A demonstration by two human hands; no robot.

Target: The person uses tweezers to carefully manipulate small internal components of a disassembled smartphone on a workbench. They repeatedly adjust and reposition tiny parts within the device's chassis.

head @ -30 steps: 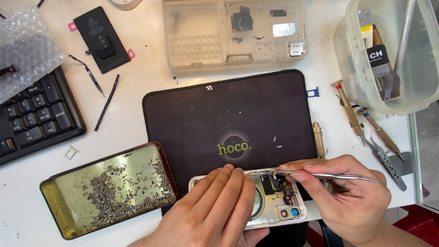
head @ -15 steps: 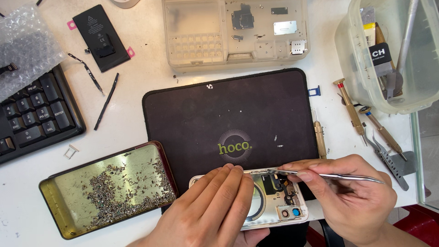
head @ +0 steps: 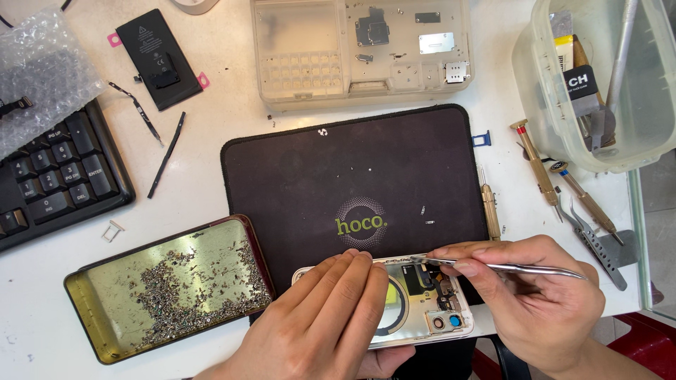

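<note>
An opened white phone housing (head: 422,309) lies on the near edge of a dark work mat (head: 338,169). My left hand (head: 324,324) presses flat on its left part and covers it. My right hand (head: 535,302) pinches metal tweezers (head: 507,267), whose tips rest at the housing's upper edge near the inner parts. A small camera ring and a blue part show at the housing's lower right corner.
A gold tin tray (head: 105,309) of several tiny screws sits at the left. A black keyboard (head: 56,176), a phone battery (head: 158,56), a clear parts organiser (head: 359,49), a plastic tub of tools (head: 598,77) and loose screwdrivers (head: 539,165) surround the mat.
The tweezers' tips have shifted slightly along the housing's top edge; my left hand stays pressed on the phone housing.
</note>
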